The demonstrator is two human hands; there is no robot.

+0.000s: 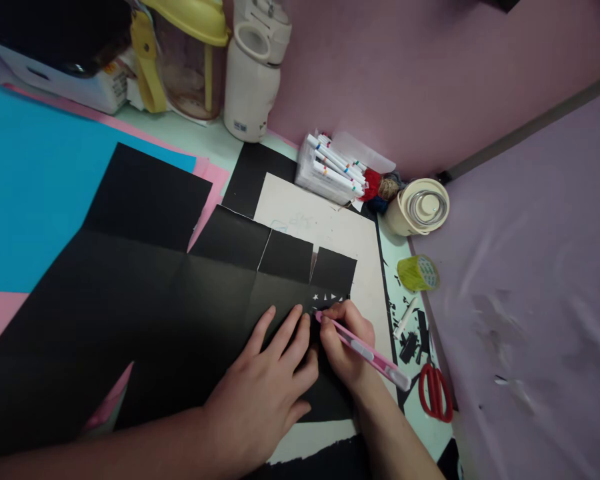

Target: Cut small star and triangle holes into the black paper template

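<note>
A large sheet of black card (pixel 210 300) with slits along its far edge spreads across the table. My left hand (pixel 275 373) lies flat on it, fingers spread. Just to the right, my right hand (pixel 347 333) grips a pink utility knife (pixel 365 350) like a pen, its tip touching the card near my left fingertips. Small star and triangle cutouts (pixel 325 297) show pale in the card beyond the tip. The blade itself is too small to make out. Under the card's right part lies a white board (pixel 370 267).
Red-handled scissors (pixel 435 393), black scraps (pixel 409 347) and a roll of yellow-green tape (pixel 418 273) lie to the right. Behind stand a box of markers (pixel 330 170), a cream container (pixel 420 207), a white bottle (pixel 253 80) and a yellow-lidded cup (pixel 190 67). Blue paper (pixel 40 193) lies left.
</note>
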